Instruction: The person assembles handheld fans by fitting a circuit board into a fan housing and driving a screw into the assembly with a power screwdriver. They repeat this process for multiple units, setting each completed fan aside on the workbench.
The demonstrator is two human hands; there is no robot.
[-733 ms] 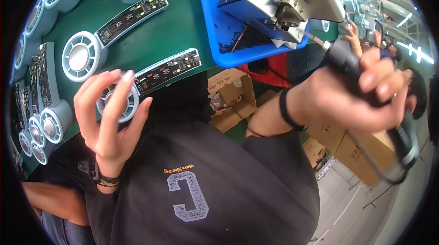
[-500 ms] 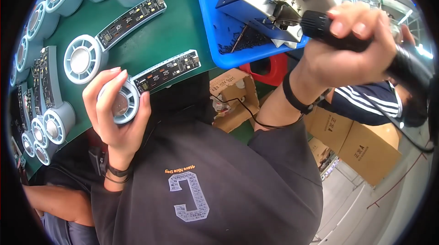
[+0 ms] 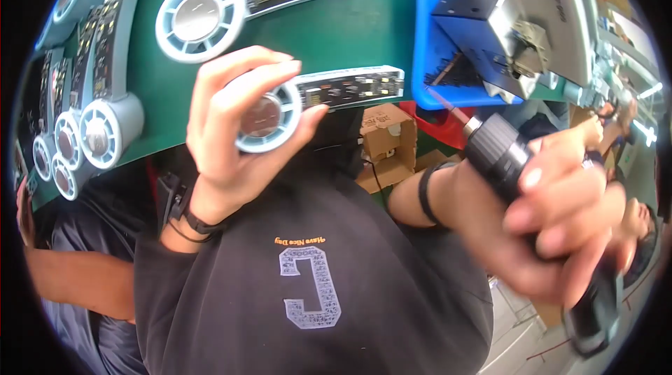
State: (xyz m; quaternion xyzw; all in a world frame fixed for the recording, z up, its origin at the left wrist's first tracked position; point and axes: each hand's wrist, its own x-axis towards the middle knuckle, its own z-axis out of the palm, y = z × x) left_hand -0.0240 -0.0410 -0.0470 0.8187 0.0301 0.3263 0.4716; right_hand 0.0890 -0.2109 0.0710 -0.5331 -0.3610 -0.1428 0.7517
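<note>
My left hand (image 3: 227, 119) is wrapped around the round, spoked end of a light-blue plastic housing (image 3: 285, 123). Its straight arm, carrying a black circuit board (image 3: 350, 89), points right along the near edge of the green table. In my right hand (image 3: 560, 214) is a black electric screwdriver (image 3: 495, 149), its thin bit angled up and left, apart from the housing. Whether a screw sits on the bit is too blurred to tell. Beyond the left hand lies another light-blue housing (image 3: 238, 7) with its board facing up.
A silver-grey screw feeder (image 3: 483, 14) stands in a blue tray (image 3: 423, 60) with dark screws, at the far right. More housings (image 3: 115, 126) line the left of the green table (image 3: 168, 105). A cardboard box (image 3: 385, 140) sits below the edge; another person's arm (image 3: 77, 280) shows lower left.
The screwdriver has come away from the screw feeder, toward me, and its bit now points up-left. My left hand still grips the same housing. The whole view has shifted.
</note>
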